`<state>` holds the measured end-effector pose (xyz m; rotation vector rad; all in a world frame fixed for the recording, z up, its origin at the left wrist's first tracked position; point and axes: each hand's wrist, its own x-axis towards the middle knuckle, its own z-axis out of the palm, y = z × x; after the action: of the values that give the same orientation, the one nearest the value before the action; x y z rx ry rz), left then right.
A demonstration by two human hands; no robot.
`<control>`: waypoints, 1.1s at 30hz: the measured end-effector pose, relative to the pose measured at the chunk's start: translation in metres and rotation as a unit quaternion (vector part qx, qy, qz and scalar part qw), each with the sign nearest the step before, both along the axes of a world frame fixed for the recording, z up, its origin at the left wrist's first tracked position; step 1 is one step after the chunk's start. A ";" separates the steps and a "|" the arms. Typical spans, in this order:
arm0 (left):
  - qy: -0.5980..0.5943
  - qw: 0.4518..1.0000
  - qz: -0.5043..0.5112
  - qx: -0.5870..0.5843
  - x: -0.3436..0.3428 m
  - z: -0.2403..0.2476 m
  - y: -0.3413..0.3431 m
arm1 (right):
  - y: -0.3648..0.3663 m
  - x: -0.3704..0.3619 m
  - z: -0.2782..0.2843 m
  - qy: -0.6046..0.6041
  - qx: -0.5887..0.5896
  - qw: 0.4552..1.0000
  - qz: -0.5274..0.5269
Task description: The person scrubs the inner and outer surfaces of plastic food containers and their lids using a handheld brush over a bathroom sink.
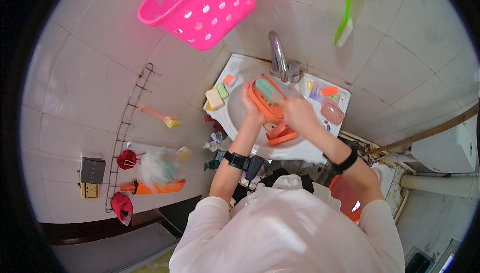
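In my left hand (251,104) is an orange oval soap dish (266,112) with holes, tilted over the white washbasin (240,65). A pale green oblong piece (267,88), blurred, lies in or just over the dish; its kind is unclear. My right hand (296,114) is at the dish's right side, close to the green piece. Its fingers are smeared by motion, so whether they grip anything does not show. Below the dish, another orange piece (282,137) and a pinkish-red one lie in the basin. The chrome tap (278,55) stands just behind; no water stream can be made out.
Cream soap (215,99) and green soap (222,90) sit on the basin's left rim. A pink translucent dish (332,111) and an orange bar (330,91) lie on the right rim. A pink basket (205,10) and a green brush (346,18) hang on the wall.
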<state>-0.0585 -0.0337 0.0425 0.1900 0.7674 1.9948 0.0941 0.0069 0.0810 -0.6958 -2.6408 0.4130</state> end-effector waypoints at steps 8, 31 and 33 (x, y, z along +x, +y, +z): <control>0.009 0.997 -0.064 0.041 -0.003 0.006 0.000 | -0.004 0.004 0.004 0.048 -0.028 0.998 0.016; -0.021 0.998 -0.061 -0.003 0.004 0.021 0.005 | -0.014 0.008 0.006 0.080 -0.048 0.996 -0.014; -0.026 0.999 -0.019 -0.006 0.003 0.011 0.012 | 0.006 0.001 0.006 0.065 -0.046 0.993 -0.083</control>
<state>-0.0552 -0.0216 0.0536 0.1435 0.7362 1.9525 0.0955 0.0132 0.0868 -0.8797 -2.4336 0.5151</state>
